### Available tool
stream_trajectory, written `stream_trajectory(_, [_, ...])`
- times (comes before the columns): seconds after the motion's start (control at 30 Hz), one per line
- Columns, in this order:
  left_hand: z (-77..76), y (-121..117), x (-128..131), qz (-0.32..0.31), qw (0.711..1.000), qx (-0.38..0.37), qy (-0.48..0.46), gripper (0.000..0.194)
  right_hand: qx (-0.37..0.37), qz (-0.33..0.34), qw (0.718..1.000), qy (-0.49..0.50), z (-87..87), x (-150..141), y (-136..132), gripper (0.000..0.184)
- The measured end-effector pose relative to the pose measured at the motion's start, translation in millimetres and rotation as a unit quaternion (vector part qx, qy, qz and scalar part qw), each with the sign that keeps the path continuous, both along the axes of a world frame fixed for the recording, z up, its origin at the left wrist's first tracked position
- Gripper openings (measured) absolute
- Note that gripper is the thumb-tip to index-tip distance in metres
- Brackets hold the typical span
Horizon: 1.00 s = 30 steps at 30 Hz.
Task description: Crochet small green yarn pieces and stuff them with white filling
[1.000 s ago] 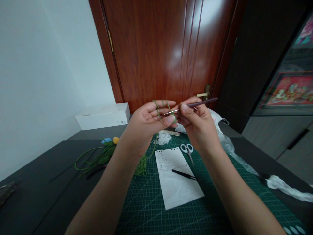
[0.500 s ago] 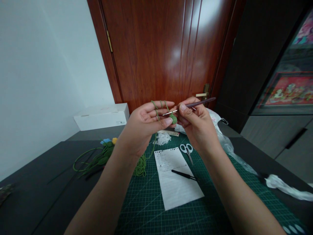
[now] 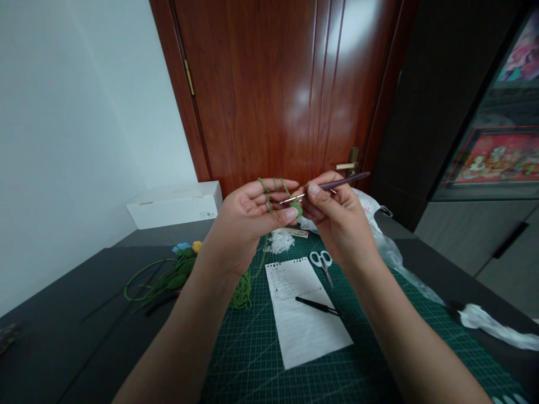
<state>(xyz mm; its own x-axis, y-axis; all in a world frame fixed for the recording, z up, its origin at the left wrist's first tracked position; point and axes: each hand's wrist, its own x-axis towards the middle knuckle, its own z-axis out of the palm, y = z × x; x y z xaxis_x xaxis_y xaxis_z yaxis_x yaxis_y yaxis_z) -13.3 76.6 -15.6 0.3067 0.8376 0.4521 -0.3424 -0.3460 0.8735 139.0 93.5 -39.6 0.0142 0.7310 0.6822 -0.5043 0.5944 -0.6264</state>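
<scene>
**left hand**: fingers spread wide, green yarn looped over them, thumb pinching a small crochet piece
**right hand**: fingers closed on one crochet hook, its tip right by the piece
**below**: lots of open room above the cutting mat, with one pair of scissors on it near the far edge
**near side**: one notepaper sheet on the mat

Notepaper writing too small to read; green crochet piece partly hidden behind right hand.
</scene>
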Motion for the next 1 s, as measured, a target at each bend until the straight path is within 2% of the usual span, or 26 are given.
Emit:
stream_trajectory(0.27, [1.5,-3.2,0.7,-0.009,1.0,-0.005,-0.002,0.044,-0.011,0.012,0.999,0.029,1.6,-2.3,-4.2,0.022])
stream_trajectory(0.5, [2.3,-5.5,0.7,0.013,1.0,0.008,0.003,0.052,-0.005,0.019,0.999,0.031,1.2,-3.0,-4.1,0.021])
stream_trajectory(1.0, [0.1,-2.5,-1.8,0.011,0.999,0.033,0.018,0.049,-0.004,0.029,0.999,0.018,-0.5,-3.1,-2.8,0.022])
